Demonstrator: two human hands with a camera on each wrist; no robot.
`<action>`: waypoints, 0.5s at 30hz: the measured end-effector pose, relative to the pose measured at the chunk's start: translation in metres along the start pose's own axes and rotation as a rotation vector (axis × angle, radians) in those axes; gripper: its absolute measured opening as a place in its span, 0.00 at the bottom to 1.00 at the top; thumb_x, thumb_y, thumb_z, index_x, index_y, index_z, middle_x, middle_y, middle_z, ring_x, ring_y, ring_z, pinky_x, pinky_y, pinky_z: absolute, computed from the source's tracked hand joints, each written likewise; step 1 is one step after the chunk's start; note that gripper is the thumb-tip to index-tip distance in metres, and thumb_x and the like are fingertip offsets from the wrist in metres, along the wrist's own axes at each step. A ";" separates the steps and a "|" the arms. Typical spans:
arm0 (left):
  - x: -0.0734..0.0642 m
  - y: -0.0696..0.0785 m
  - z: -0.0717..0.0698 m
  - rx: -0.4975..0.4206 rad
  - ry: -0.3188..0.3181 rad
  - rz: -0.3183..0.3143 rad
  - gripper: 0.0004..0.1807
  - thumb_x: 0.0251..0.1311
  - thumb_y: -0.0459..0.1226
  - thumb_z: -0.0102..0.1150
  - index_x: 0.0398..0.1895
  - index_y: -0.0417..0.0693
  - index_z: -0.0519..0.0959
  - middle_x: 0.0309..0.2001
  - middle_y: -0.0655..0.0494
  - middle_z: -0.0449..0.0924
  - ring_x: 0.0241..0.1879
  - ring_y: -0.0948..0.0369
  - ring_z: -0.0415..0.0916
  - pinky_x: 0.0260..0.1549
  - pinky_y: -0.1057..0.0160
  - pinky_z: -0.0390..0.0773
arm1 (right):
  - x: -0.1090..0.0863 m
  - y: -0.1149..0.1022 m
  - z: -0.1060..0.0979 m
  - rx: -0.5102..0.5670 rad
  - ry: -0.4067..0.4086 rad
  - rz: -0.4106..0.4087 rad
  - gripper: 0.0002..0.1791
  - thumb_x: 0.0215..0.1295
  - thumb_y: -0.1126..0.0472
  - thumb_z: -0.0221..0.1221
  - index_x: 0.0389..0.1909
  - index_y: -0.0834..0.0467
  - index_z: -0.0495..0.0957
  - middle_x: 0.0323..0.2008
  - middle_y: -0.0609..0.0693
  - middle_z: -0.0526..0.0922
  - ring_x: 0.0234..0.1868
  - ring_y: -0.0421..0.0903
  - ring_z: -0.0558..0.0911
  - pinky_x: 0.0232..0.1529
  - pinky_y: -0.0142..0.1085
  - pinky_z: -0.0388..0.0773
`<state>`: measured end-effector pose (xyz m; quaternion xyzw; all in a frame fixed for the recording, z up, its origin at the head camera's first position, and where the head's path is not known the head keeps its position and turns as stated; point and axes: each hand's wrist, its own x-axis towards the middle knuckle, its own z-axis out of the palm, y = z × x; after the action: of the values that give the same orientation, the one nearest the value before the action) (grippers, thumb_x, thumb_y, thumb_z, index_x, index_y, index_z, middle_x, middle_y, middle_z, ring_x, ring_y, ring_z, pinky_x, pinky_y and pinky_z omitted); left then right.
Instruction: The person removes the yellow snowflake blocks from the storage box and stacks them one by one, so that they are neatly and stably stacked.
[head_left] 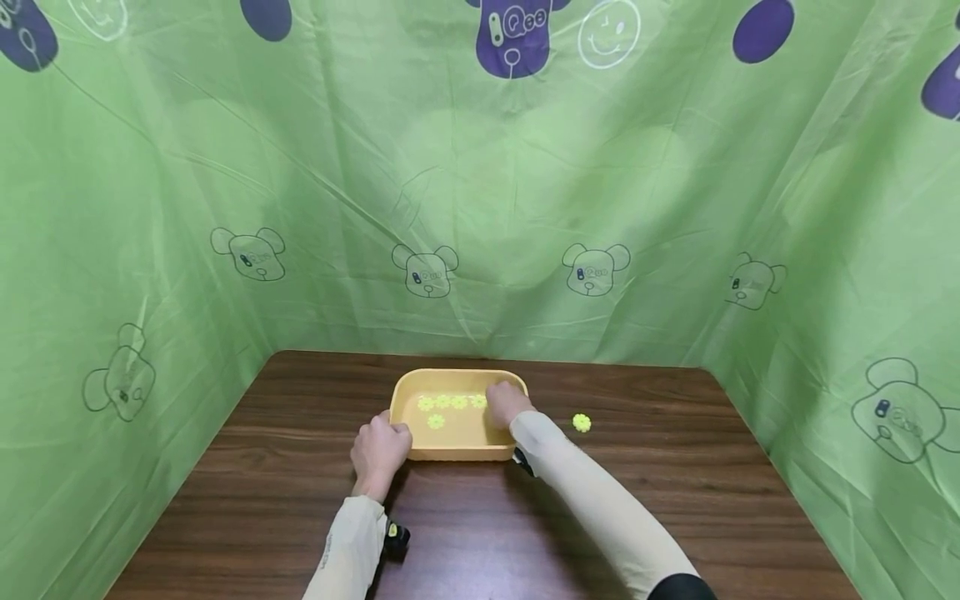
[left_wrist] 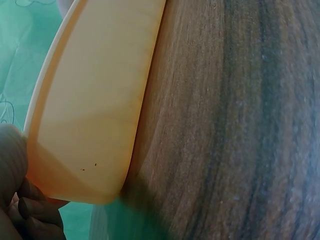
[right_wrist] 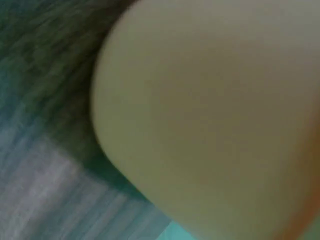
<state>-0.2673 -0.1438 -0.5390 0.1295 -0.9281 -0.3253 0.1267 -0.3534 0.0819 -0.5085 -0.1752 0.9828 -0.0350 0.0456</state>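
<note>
A shallow yellow plastic tray [head_left: 457,452] with rounded corners rests on the table. My left hand [head_left: 381,448] grips its near left corner, thumb over the rim and fingers curled outside the wall, as the left wrist view shows. Inside, yellow flower-shaped pieces lie on the floor: several in a row along the back, including one flower piece [head_left: 426,403] at the row's left end, and another flower piece [head_left: 436,422] in front of them. Over the tray's right end, my right hand [head_left: 507,403] reaches down beside the row. Its fingertips are hidden, and I cannot tell whether it holds a piece.
One more yellow flower piece [head_left: 581,422] lies on the dark wooden table [head_left: 465,533], right of the tray. A green curtain [head_left: 495,325] with printed cartoon heads closes off the back and both sides. The tray's wall fills most of the right wrist view, blurred.
</note>
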 end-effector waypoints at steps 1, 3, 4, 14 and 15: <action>0.000 0.000 0.000 -0.002 0.000 0.000 0.12 0.58 0.38 0.49 0.35 0.41 0.81 0.30 0.37 0.83 0.27 0.42 0.79 0.20 0.47 0.70 | 0.000 0.000 0.002 -0.008 0.004 -0.003 0.03 0.58 0.70 0.57 0.29 0.60 0.78 0.34 0.58 0.83 0.30 0.48 0.77 0.32 0.42 0.79; 0.000 -0.001 0.001 -0.005 0.002 -0.002 0.12 0.58 0.38 0.49 0.35 0.42 0.81 0.30 0.38 0.83 0.27 0.42 0.79 0.19 0.48 0.70 | 0.000 0.001 0.006 -0.034 0.011 -0.020 0.01 0.59 0.68 0.58 0.30 0.61 0.78 0.33 0.57 0.82 0.30 0.48 0.77 0.33 0.42 0.80; 0.001 -0.001 0.001 -0.006 0.004 -0.003 0.12 0.58 0.38 0.49 0.35 0.42 0.81 0.29 0.38 0.83 0.27 0.43 0.79 0.19 0.48 0.70 | 0.001 0.001 0.006 -0.042 0.017 -0.028 0.01 0.59 0.68 0.58 0.31 0.62 0.78 0.32 0.57 0.82 0.30 0.48 0.77 0.34 0.42 0.79; 0.003 -0.001 0.001 -0.010 -0.007 -0.013 0.11 0.59 0.39 0.49 0.34 0.44 0.81 0.28 0.41 0.82 0.26 0.45 0.78 0.18 0.51 0.68 | 0.004 0.001 -0.002 0.036 -0.046 -0.006 0.05 0.52 0.70 0.60 0.28 0.61 0.74 0.26 0.53 0.76 0.28 0.48 0.71 0.26 0.36 0.68; 0.004 -0.001 0.000 -0.012 -0.010 -0.013 0.11 0.59 0.39 0.49 0.34 0.44 0.81 0.29 0.41 0.82 0.26 0.44 0.78 0.18 0.51 0.68 | 0.004 0.000 -0.003 0.037 -0.050 -0.004 0.05 0.52 0.70 0.61 0.28 0.60 0.74 0.25 0.53 0.76 0.27 0.47 0.71 0.26 0.36 0.67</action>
<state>-0.2708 -0.1455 -0.5394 0.1332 -0.9260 -0.3321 0.1205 -0.3573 0.0810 -0.5063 -0.1771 0.9802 -0.0489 0.0733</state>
